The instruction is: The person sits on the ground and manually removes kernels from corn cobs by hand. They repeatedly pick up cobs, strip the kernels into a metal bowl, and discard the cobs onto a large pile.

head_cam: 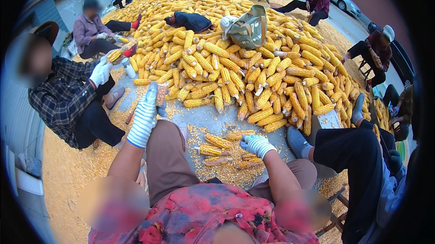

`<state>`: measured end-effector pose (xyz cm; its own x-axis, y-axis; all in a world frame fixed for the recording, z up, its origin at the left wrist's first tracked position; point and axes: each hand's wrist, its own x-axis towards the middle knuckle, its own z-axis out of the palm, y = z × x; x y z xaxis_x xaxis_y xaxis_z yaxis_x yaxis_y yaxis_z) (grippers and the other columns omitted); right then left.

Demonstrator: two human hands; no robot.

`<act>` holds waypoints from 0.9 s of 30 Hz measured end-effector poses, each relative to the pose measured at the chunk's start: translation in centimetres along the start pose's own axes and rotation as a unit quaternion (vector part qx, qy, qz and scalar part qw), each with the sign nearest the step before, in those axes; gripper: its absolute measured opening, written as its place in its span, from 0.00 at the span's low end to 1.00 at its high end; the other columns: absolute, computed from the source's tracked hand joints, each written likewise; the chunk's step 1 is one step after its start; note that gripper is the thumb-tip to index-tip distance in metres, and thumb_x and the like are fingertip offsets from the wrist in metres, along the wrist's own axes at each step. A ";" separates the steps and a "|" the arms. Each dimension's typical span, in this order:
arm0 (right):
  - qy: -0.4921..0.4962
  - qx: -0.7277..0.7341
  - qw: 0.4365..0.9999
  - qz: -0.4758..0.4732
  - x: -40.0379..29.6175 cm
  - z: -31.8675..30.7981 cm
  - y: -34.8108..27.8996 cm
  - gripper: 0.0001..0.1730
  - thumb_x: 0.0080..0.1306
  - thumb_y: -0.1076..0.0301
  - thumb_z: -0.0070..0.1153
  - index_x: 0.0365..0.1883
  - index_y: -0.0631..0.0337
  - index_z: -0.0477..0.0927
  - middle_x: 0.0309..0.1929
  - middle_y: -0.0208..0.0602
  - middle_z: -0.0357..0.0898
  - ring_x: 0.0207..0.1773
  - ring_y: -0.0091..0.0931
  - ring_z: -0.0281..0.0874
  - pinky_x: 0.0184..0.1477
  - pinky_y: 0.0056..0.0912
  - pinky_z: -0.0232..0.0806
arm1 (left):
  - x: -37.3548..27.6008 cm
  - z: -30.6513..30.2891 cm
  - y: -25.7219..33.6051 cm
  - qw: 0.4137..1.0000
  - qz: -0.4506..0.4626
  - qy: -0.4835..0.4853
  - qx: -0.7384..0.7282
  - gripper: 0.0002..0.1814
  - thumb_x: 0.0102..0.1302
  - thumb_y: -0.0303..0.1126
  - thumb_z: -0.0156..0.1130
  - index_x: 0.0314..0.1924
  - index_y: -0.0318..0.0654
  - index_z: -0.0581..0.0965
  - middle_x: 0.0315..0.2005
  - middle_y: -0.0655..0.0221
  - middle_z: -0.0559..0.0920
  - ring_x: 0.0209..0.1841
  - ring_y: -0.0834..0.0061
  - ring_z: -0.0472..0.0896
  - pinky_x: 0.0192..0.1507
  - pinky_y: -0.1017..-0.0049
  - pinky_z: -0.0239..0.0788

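Observation:
My left hand, in a white and blue striped glove, is raised over my left knee and grips a reddish corncob, its kernels seemingly off. In a matching glove, my right hand is low between my knees, at the right end of a few partly stripped ears of corn on the ground. Its fingers are curled down beside them; whether they hold an ear cannot be told. Loose kernels lie around these ears. Beyond them rises a large heap of yellow ears of corn.
A person in a plaid shirt sits close on my left, holding an ear. At my right, a neighbour's dark trouser leg and grey shoe reach in. A green bag and a dark garment lie on the heap. A white bottle stands front left.

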<state>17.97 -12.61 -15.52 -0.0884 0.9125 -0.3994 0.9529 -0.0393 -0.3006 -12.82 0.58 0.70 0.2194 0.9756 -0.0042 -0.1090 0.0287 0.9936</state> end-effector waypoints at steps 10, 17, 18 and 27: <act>0.007 0.028 0.998 -0.060 0.4 2.9 0.1 0.15 0.59 0.58 0.47 0.38 0.58 0.74 0.35 0.49 0.75 0.40 0.42 0.73 0.42 0.39 0.65 | -14.7 -24.0 -14.1 0.912 -0.220 0.345 0.012 0.20 0.61 0.54 0.46 0.36 0.46 0.72 0.20 0.72 0.71 0.19 0.78 0.66 0.19 0.74 0.63; -0.054 -0.017 0.996 -0.065 1.5 5.0 1.4 0.15 0.59 0.58 0.47 0.39 0.58 0.74 0.36 0.50 0.75 0.41 0.44 0.72 0.43 0.40 0.64 | -20.7 -26.5 -16.4 0.831 -0.228 0.502 0.067 0.22 0.64 0.48 0.44 0.45 0.37 0.73 0.35 0.64 0.77 0.32 0.73 0.74 0.37 0.73 0.67; -0.057 -0.015 0.997 -0.059 1.6 5.2 1.4 0.15 0.59 0.58 0.47 0.39 0.57 0.74 0.36 0.50 0.75 0.41 0.44 0.72 0.43 0.40 0.65 | -20.6 -26.3 -16.0 0.822 -0.211 0.522 0.090 0.23 0.64 0.48 0.45 0.45 0.35 0.73 0.36 0.64 0.77 0.33 0.72 0.74 0.39 0.74 0.67; -0.134 -0.041 0.990 0.015 1.6 4.8 0.6 0.19 0.60 0.55 0.43 0.43 0.58 0.73 0.39 0.49 0.75 0.43 0.41 0.72 0.45 0.38 0.64 | -11.0 -13.7 -3.3 0.971 0.023 0.237 -0.021 0.21 0.62 0.46 0.50 0.40 0.33 0.75 0.31 0.67 0.78 0.34 0.77 0.74 0.41 0.76 0.66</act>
<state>17.02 -13.09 -20.49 -0.1221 0.7702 -0.6260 0.9759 -0.0219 -0.2173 -28.12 -7.24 -4.03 -0.2566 0.9663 -0.0219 -0.1498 -0.0174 0.9886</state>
